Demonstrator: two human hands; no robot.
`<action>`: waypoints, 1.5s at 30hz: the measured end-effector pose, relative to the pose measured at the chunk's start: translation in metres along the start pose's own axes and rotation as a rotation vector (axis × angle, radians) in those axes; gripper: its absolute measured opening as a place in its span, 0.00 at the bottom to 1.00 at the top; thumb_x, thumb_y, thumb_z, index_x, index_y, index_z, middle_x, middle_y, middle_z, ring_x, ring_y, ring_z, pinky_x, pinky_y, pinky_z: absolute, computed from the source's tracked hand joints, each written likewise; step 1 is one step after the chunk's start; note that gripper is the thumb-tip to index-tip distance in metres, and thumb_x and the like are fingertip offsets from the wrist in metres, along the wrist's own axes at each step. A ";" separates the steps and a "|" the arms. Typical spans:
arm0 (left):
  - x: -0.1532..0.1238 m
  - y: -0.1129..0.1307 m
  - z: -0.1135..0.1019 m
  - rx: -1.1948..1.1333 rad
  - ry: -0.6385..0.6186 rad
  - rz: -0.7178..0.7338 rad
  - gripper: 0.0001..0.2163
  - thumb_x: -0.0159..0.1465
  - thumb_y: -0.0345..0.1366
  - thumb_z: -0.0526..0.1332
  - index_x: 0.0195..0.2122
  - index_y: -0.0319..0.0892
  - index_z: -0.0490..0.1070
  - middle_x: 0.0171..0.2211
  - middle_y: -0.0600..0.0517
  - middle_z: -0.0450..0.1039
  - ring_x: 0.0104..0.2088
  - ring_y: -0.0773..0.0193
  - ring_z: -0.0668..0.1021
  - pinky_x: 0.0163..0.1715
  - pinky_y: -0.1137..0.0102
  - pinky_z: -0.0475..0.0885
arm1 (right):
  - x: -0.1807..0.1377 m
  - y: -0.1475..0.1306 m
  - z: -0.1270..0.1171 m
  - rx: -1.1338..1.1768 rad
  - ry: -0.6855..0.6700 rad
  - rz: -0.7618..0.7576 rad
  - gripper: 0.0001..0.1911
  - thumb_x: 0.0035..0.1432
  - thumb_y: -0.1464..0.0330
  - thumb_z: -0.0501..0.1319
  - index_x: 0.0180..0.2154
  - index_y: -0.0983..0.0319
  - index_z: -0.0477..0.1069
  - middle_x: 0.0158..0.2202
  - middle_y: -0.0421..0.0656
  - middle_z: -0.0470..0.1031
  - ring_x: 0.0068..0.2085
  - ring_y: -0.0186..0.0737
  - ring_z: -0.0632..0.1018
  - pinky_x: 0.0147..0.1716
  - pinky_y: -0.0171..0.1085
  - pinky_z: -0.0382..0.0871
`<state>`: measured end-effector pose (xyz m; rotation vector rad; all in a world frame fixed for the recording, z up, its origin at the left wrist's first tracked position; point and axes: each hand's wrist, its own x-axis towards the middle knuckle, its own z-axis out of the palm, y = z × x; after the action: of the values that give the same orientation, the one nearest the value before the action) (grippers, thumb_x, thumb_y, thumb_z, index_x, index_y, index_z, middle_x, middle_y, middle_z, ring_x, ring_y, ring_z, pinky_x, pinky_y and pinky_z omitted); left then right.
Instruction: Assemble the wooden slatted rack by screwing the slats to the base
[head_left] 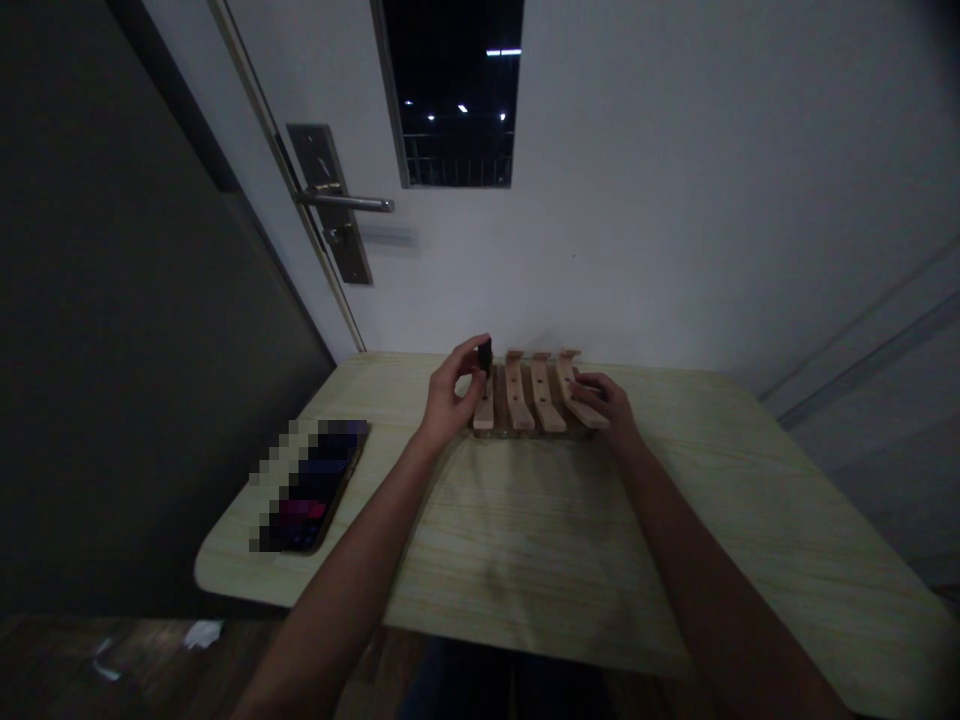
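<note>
A wooden rack of several curved slats [536,395] lies at the far side of a pale wood-grain table [570,540], close to the wall. My left hand [454,395] pinches a small black object [485,355] over the leftmost slat. My right hand [607,398] rests on the rack's rightmost slat, its fingers curled over the wood and touching it.
A phone [311,487] lies on the table's left part, its screen blurred out. A white door with a metal lever handle [343,202] stands at the left behind the table. A white wall with a dark window [457,90] runs behind. Dark floor shows below the table's near edge.
</note>
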<state>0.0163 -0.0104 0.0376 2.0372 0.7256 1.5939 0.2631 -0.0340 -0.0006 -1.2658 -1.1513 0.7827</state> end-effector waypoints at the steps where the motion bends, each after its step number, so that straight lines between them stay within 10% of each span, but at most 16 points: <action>1: 0.000 -0.001 0.000 0.007 0.014 0.005 0.21 0.60 0.34 0.60 0.55 0.50 0.62 0.46 0.49 0.69 0.43 0.64 0.74 0.43 0.66 0.72 | 0.000 0.000 0.000 0.003 0.002 0.005 0.19 0.40 0.55 0.67 0.32 0.60 0.70 0.33 0.42 0.75 0.35 0.42 0.76 0.39 0.43 0.69; 39: -0.002 -0.002 -0.001 -0.092 -0.066 -0.044 0.24 0.62 0.38 0.58 0.59 0.49 0.55 0.46 0.47 0.72 0.43 0.63 0.76 0.46 0.64 0.71 | -0.001 -0.005 0.003 0.005 0.029 -0.004 0.18 0.40 0.56 0.66 0.30 0.60 0.69 0.32 0.42 0.74 0.34 0.41 0.75 0.35 0.42 0.69; 45: 0.001 -0.004 0.002 0.111 0.091 0.034 0.23 0.55 0.37 0.66 0.53 0.51 0.64 0.45 0.50 0.67 0.41 0.65 0.72 0.40 0.67 0.72 | 0.002 -0.001 0.002 -0.001 0.027 -0.010 0.18 0.39 0.55 0.66 0.31 0.59 0.70 0.32 0.42 0.74 0.34 0.40 0.75 0.36 0.42 0.69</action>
<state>0.0174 -0.0069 0.0352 2.0752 0.8344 1.7102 0.2619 -0.0322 0.0006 -1.2668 -1.1351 0.7556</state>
